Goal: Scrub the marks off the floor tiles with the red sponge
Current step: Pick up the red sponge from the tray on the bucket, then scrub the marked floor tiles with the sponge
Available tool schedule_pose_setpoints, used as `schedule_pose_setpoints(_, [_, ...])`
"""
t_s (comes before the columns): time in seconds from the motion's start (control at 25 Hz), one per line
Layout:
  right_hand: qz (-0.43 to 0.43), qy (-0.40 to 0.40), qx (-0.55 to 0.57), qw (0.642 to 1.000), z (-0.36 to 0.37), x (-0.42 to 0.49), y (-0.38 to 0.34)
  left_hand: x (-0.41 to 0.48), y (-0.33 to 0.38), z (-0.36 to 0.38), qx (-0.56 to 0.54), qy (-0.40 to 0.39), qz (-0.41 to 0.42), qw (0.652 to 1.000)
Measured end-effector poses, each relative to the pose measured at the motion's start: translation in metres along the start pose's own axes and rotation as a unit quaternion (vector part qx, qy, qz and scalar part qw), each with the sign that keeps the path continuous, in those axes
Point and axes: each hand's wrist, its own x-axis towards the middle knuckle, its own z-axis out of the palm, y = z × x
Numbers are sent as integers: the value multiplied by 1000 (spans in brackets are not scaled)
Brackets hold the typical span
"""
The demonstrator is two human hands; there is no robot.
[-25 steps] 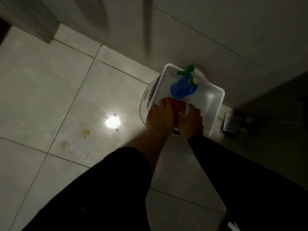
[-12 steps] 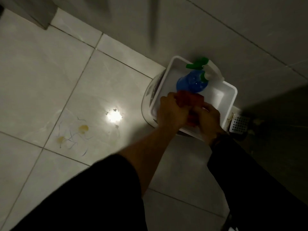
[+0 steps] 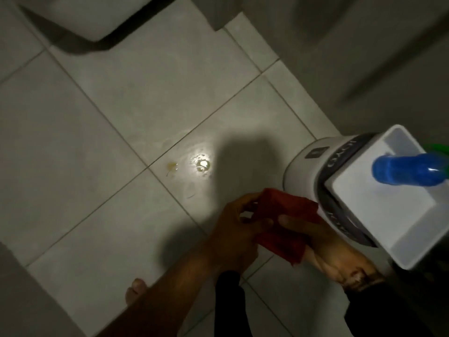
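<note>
bare toes at the bottom edge, on pale floor tiles. just above, a bare left forearm and a dark right sleeve reaching up into frame. left hand curled around the near-left side of the red sponge, fingers bent and closed on it. right hand palm-up beneath the sponge's right side, thumb laid across the top, pinching it. sponge held between both hands, off the floor, sagging and folded like soft cloth, its far edge close to the bucket. beyond and to the right, a white tub sat on the bucket's rim, a blue bottle lying in its far corner, green part of it cut by the frame edge. shadow of the hands thrown across the tiles toward the left. farther out, near a grout crossing, yellowish marks and thin scribbled lines, well apart from the sponge, beside a bright wet glare. at the far top, a white fixture with a dark shadow under it, blurred.
</note>
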Motion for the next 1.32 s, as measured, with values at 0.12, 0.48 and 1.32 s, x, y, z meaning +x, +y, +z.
schedule_pose_setpoints(0.12, [49, 100, -106, 988, 55, 74, 32, 13, -50, -87, 9, 92, 15, 996])
schedule_pose_setpoints(0.48, [-229, 209, -427, 850, 97, 327, 60, 134, -249, -304, 467, 379, -5, 799])
schedule_pose_setpoints(1.32, [-315, -35, -894, 317, 32, 356, 267, 176, -337, -358, 537, 470, 143, 686])
